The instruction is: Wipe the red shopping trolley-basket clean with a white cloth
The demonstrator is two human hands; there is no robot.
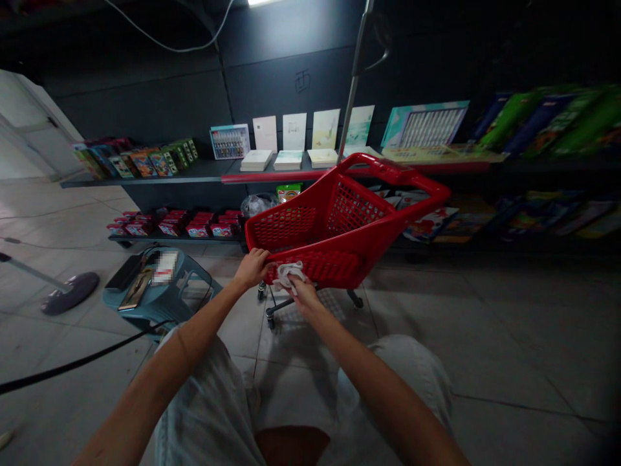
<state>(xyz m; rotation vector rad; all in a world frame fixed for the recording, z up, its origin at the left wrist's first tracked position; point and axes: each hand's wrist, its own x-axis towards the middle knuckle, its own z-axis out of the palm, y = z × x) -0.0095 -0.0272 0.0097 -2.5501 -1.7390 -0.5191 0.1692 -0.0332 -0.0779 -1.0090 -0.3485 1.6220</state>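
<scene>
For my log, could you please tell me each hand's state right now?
Left hand: gripping the red cart's rim.
Right hand: holding a white cloth against the cart's side.

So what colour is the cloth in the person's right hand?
The cloth is off-white, seen in the head view.

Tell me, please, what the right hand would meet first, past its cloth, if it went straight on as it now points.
Past the white cloth, the right hand would likely meet the near side of the red cart first; any gap is hard to judge.
</scene>
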